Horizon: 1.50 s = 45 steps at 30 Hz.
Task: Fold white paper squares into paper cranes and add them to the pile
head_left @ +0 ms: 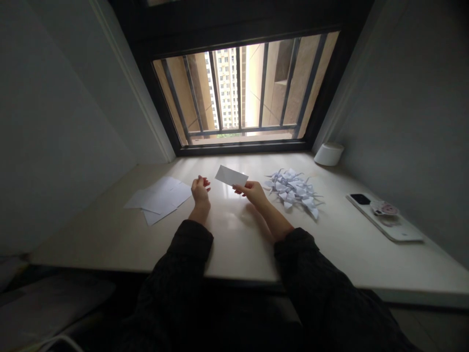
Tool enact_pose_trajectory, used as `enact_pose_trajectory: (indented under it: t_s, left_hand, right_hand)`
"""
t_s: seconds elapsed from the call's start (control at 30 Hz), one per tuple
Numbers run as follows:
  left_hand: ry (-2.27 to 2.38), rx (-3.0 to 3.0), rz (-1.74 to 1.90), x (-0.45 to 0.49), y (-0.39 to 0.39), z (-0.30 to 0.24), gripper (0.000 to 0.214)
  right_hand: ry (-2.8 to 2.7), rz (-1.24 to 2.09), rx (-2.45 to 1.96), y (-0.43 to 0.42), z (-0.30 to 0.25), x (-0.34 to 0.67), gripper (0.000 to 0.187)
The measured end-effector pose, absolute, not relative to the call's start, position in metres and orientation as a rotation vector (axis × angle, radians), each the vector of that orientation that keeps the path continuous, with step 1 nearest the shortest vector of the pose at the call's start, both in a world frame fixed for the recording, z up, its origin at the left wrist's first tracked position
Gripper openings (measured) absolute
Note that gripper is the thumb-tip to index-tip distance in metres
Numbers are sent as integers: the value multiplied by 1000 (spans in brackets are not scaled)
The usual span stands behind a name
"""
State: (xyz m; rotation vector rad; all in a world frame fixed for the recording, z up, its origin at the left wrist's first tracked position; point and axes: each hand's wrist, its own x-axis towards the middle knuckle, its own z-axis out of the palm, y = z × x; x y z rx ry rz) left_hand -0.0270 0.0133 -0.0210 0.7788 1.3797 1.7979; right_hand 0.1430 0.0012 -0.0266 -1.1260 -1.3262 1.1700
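Observation:
My right hand (pixel 252 191) pinches a small folded white paper (pixel 230 175) by its lower right corner and holds it above the cream table (pixel 234 244). My left hand (pixel 200 189) is raised just left of the paper, fingers curled loosely, holding nothing that I can see. To the left lie a few flat white paper sheets (pixel 159 199). Right of my right hand sits a pile of folded white paper cranes (pixel 293 189).
A white phone (pixel 384 217) with a round grip lies at the table's right. A white cylindrical object (pixel 329 153) stands by the back right corner. A barred window (pixel 242 90) rises behind the table, grey walls on both sides.

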Motion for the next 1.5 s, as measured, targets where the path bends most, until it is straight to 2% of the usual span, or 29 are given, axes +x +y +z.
enact_pose_trajectory:
  t_s: [0.1,0.2,0.3,0.5,0.7,0.8,0.9,1.07,1.33,1.5]
  left_hand:
    - [1411,943,1884,-26,10,-17,31]
    - [1458,1398,1976,-19,-4,-5,21]
    - [1405,1792,1837,-13,-17,8,23]
    - [1380,2096,1589,-15,-15,9,24]
    - [1373,1867,1698,-14,-14,6,12]
    - [1526,1896,1653,-14,-14,5,7]
    - [1725,2078,1523,-14,-14,1,12]
    - [1864,2180,1471,-11,-13,-7,21]
    - [1832,2153,1485,-8,-15,-11,24]
    - [1705,1870,1547,-9,-11,-13,23]
  right_hand:
    - [-1347,1201,-1133,6,-31,148,33]
    - [-1433,1166,-1108,9,-36,149,31]
    - [-1543,1055,-1110,9,-38,150,28]
    - [-1696,863,-1241,6,-33,155,26]
    - [-1607,902,-1217,11,-35,157,33]
    - [-1508,889,-1223,12,-36,157,41]
    - [-1445,836,-1232,10,-34,157,45]
    - [-1437,724,-1239,2,-26,155,41]
    - [-1405,717,-1249,1,-26,154,40]
    - [-1363,781,-1210,5,-28,153,45]
